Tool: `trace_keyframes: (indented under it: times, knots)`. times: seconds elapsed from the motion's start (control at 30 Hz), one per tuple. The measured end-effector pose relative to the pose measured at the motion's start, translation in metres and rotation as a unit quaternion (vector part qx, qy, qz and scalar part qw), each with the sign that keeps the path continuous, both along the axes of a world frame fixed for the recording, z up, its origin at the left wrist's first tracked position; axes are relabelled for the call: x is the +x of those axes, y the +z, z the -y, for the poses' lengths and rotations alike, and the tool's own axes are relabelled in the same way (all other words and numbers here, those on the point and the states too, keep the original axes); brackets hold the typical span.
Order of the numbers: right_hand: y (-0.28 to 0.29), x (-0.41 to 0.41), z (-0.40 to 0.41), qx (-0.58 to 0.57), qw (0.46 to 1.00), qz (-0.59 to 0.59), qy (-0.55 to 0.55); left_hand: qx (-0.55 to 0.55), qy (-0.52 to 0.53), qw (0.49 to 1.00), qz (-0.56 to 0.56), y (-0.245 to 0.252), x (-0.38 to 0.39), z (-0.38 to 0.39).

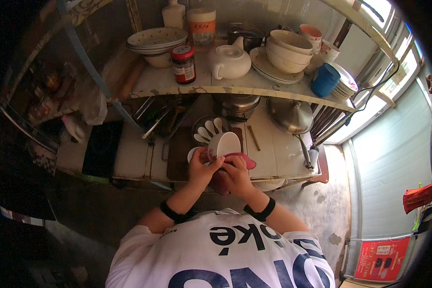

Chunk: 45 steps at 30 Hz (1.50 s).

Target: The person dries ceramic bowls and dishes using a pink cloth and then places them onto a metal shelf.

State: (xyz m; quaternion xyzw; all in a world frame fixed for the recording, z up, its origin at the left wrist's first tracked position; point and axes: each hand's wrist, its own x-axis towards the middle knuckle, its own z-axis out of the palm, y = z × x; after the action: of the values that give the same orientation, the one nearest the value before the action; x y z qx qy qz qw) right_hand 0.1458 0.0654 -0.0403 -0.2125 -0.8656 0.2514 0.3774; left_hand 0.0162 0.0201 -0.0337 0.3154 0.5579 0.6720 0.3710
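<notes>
My left hand (201, 169) grips a white bowl (228, 144) with a floral pattern on its outer side, tilted so that its inside shows. Against the bowl's lower side, my right hand (237, 176) holds a red cloth (244, 161), part of which hangs below the fingers. Just beyond the bowl, several white spoons (209, 126) lie in a dark round dish (221, 121). Partly hidden behind my left hand is another white rounded piece (192, 154). A brown board (178, 154) lies beneath these things on the tiled counter (273, 154).
On the shelf above (208, 90) stand a white teapot (232, 61), a red-lidded jar (183, 64), stacked bowls (289, 50) and a blue cup (325, 80). A lidded pan (290, 115) sits at the counter's right, beside a short brown stick (253, 138). A dark panel (102, 147) is at left.
</notes>
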Motion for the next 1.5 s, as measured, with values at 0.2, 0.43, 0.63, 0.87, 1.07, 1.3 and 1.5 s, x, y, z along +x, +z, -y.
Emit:
trace_keyframes:
  times: [0.2,0.43,0.63,0.87,1.07,1.3,1.5]
  knots:
    - [0.005,0.004,-0.006,0.009,0.999,0.024,0.042,0.003,-0.024,0.999,-0.048,0.007,-0.017,0.003]
    - [0.005,0.013,-0.024,0.180,0.965,0.146,0.124,-0.069,-0.098,0.991,0.060,0.018,-0.036,0.012]
    - [0.011,-0.019,0.007,0.002,1.000,0.005,-0.002,-0.031,0.030,0.998,0.049,-0.006,-0.015,-0.001]
    - [0.011,0.017,-0.016,0.120,0.986,0.103,0.048,-0.051,-0.103,0.992,0.056,0.006,-0.031,-0.008]
    - [-0.002,0.019,-0.017,0.158,0.976,0.107,0.100,-0.160,-0.195,0.966,0.052,0.017,-0.043,-0.011]
    - [0.012,-0.018,0.000,0.057,0.998,-0.037,0.017,-0.064,-0.093,0.987,0.112,0.013,-0.019,0.004]
    - [0.013,-0.009,0.011,0.089,0.996,0.003,-0.017,-0.027,-0.082,0.996,0.023,0.003,-0.017,0.007]
